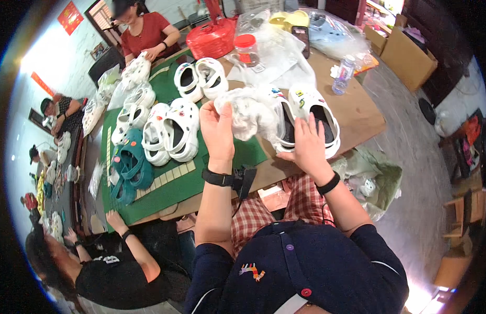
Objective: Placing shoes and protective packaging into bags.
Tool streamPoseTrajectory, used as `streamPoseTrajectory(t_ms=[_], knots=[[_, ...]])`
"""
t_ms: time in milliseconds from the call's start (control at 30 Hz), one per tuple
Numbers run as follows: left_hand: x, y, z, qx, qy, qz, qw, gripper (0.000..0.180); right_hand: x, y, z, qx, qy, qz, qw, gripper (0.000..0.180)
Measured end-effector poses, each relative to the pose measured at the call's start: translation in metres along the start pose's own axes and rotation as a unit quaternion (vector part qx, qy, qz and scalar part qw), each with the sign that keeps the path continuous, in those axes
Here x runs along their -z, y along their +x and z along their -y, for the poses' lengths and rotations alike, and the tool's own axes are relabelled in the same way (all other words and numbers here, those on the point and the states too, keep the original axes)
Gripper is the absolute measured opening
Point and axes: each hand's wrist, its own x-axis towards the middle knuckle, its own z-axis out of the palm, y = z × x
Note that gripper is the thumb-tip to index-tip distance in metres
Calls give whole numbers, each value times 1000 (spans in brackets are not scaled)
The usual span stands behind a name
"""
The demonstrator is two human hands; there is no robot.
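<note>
My left hand (218, 131) is closed on the edge of a bunched white cloth (244, 116), which hangs over the table beside the shoes. My right hand (309, 148) lies with fingers spread on a pair of white clogs, fingertips at the opening of the right clog (334, 137). Beside it, the left clog (286, 107) is partly behind the cloth. Small coloured charms decorate the toes of both. To the left of my left hand stands another pair of white clogs (182, 125), with a teal pair (133, 162) further left.
On the green mat (211, 175) is another white pair (211, 73). Clear plastic bags (285, 57), a red-lidded jar (246, 52), a red bundle (211, 39) and a bottle (344, 76) stand further back. Co-workers sit left and across. An open sack (376, 178) is below the table's right edge.
</note>
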Motion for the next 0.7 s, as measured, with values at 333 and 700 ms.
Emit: streamPoseTrajectory(t_ms=[333, 700], knots=[[37, -37, -27, 33, -93, -16, 995, 16, 13, 36, 76, 93, 434, -57, 894, 81], [122, -22, -48, 73, -54, -155, 984, 19, 1, 37, 64, -79, 640, 32, 764, 25]])
